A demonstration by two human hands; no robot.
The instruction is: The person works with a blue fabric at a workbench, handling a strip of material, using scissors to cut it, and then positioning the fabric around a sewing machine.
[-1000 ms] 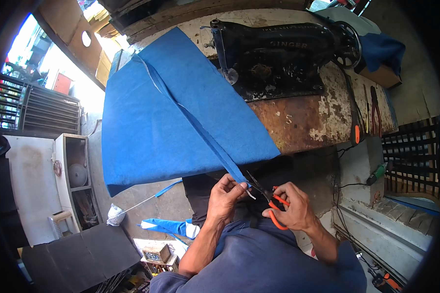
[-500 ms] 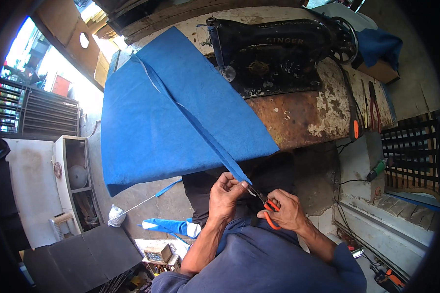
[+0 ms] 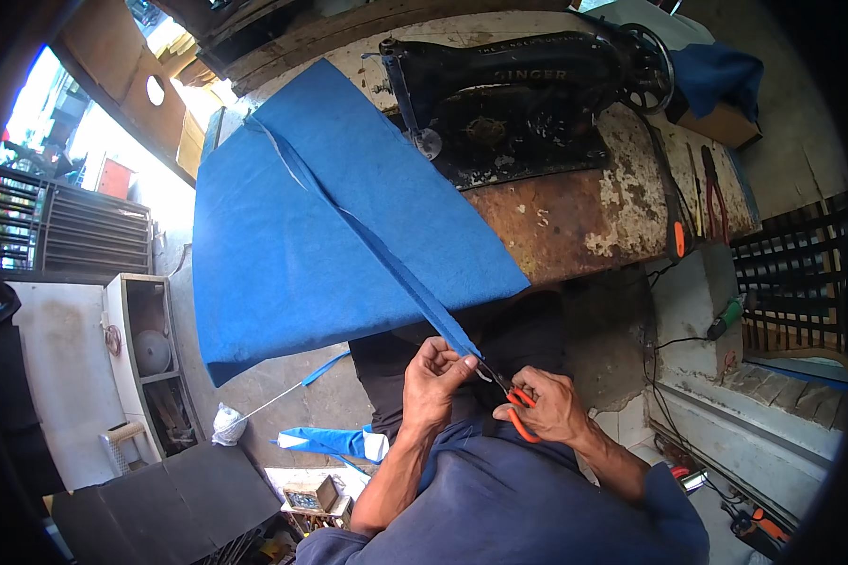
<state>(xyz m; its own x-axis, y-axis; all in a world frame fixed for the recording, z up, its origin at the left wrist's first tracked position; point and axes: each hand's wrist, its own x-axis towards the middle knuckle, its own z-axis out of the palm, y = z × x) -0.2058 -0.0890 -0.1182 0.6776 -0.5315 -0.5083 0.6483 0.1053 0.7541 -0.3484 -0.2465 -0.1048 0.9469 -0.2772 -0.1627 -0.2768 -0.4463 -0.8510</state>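
A large piece of blue fabric (image 3: pixel 283 254) lies over the left end of the worn table. A narrow blue strip (image 3: pixel 386 252) runs diagonally across it toward me. My left hand (image 3: pixel 433 381) pinches the near end of that strip between thumb and fingers. Close by on the right, my right hand (image 3: pixel 551 405) is closed around the orange handles of a pair of scissors (image 3: pixel 522 414). The dark blades point up and left, with their tips at the strip's end by my left fingertips. A thin pale sliver hangs beside the blades.
A black sewing machine (image 3: pixel 509 104) stands on the table (image 3: pixel 575 221) beyond the fabric. Pliers (image 3: pixel 714 193) and an orange-and-black cutter (image 3: pixel 676 235) lie at its right end. On the floor at left are a white thread cone (image 3: pixel 227 426) and blue-and-white cloth (image 3: pixel 330 443).
The view has shifted slightly. Both hands keep nearly the same place and hold on the strip and the scissors, whose handles look a little closer together.
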